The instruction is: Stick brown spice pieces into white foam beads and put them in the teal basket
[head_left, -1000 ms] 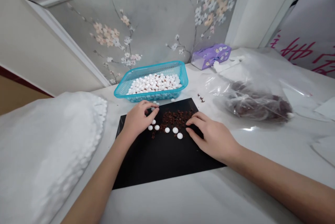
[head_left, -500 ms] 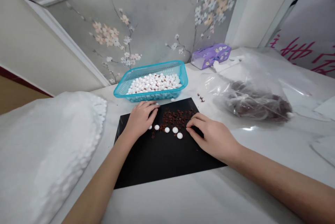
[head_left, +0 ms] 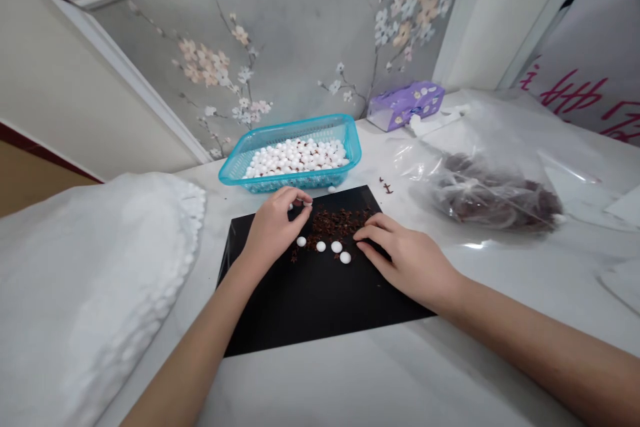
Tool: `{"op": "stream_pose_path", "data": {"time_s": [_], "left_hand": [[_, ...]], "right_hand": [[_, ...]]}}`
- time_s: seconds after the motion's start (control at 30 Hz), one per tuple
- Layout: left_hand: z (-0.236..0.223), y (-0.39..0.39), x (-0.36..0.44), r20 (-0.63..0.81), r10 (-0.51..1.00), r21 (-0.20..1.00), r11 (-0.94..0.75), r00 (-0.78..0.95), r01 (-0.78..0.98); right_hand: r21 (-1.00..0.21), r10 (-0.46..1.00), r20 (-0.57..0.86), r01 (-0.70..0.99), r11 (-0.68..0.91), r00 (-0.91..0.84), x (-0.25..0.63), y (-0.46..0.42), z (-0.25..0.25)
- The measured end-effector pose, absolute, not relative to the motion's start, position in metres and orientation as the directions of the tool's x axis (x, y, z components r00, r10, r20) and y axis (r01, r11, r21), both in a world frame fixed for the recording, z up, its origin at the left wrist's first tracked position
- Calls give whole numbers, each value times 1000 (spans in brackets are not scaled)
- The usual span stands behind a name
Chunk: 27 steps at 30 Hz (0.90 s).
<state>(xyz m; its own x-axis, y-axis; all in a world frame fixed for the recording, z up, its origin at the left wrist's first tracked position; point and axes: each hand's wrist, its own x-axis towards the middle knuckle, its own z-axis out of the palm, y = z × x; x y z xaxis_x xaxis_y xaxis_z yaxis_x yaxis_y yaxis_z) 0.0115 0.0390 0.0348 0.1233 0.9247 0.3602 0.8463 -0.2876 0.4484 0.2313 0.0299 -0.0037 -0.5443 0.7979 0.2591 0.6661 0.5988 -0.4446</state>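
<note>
My left hand [head_left: 274, 224] is over the far left part of a black board [head_left: 320, 307], its thumb and fingers pinching a small white ball [head_left: 308, 204]. My right hand [head_left: 400, 254] rests at the board's right side, thumb and forefinger nearly together beside a pile of small dark brown branched pieces [head_left: 337, 220]. Whether a piece is between those fingertips is too small to tell. Between the hands, several loose white balls [head_left: 337, 247] lie in front of the pile.
Behind the board stands a blue plastic basket [head_left: 290, 182] full of white balls, with brown bits among them. A clear plastic bag [head_left: 480, 194] of brown pieces lies right, near a purple tissue pack [head_left: 407, 106]. At left bulges a large white sack [head_left: 90, 280].
My left hand has lifted slightly from the board's far edge and turned, with a white ball now showing in its fingertips. My right hand has hardly moved.
</note>
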Motion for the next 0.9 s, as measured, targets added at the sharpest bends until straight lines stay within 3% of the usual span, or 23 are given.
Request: {"op": "stream_pose_path", "data": {"time_s": [0.13, 0.23, 0.43, 0.67, 0.9], "left_hand": [[26, 30, 36, 356, 929, 774, -233, -100, 589], [16, 21, 53, 330, 921, 894, -235, -205, 382], [12, 11, 65, 313, 921, 934, -254, -233, 249], [16, 5, 72, 69, 995, 997, -72, -68, -41], [15, 3, 72, 38, 998, 997, -41, -48, -69]], "right_hand": [[-439, 794, 239, 667, 602, -559, 231, 30, -3], [-434, 797, 207, 677, 595, -567, 231, 29, -1], [-433, 792, 222, 671, 602, -568, 231, 29, 0], [-503, 734, 462, 535, 679, -497, 232, 25, 5], [-499, 694, 532, 483, 720, -485, 234, 22, 7]]}}
